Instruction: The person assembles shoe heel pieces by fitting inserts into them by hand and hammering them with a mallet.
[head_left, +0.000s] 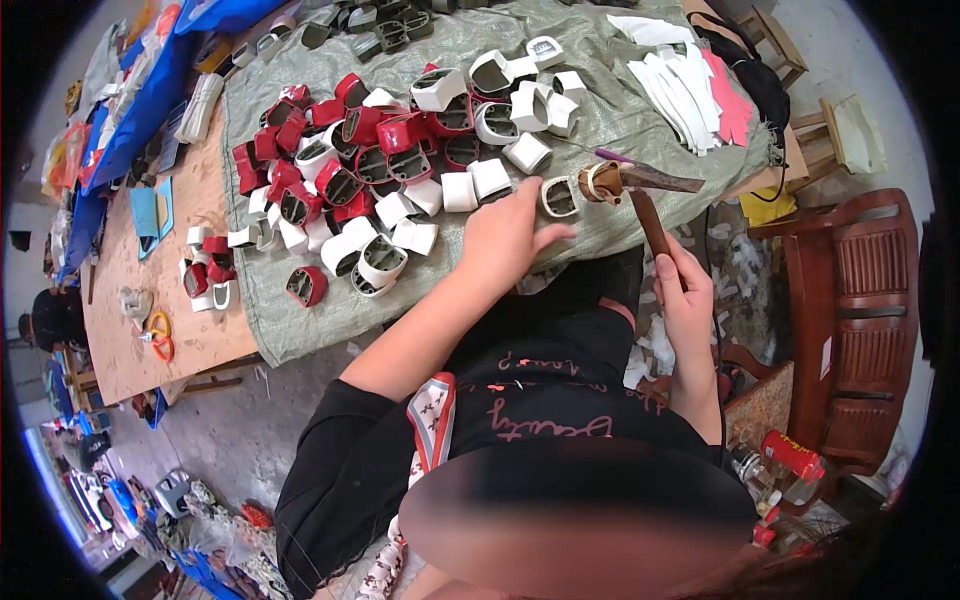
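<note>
My right hand (688, 290) is wrapped round the wooden handle of a hammer (652, 222). Its head lies over the table edge, with a tan wrapped end and a long dark tapering end. My left hand (505, 235) rests over the cloth, thumb and forefinger apart, with nothing visible between them. Just beyond those fingers sits a white hollow D-shaped piece (548, 197), like a shoe heel, close to the hammer head. A heap of similar red pieces (390, 165) and white pieces (400, 207) spreads left of and beyond my left hand.
A greenish woven sheet (290, 338) covers much of the wooden table (130, 345). White strips (672, 95) and pink strips (733, 100) lie at the far right. Orange-handled scissors (160, 337) are at the left. A wooden chair (848, 300) stands at my right.
</note>
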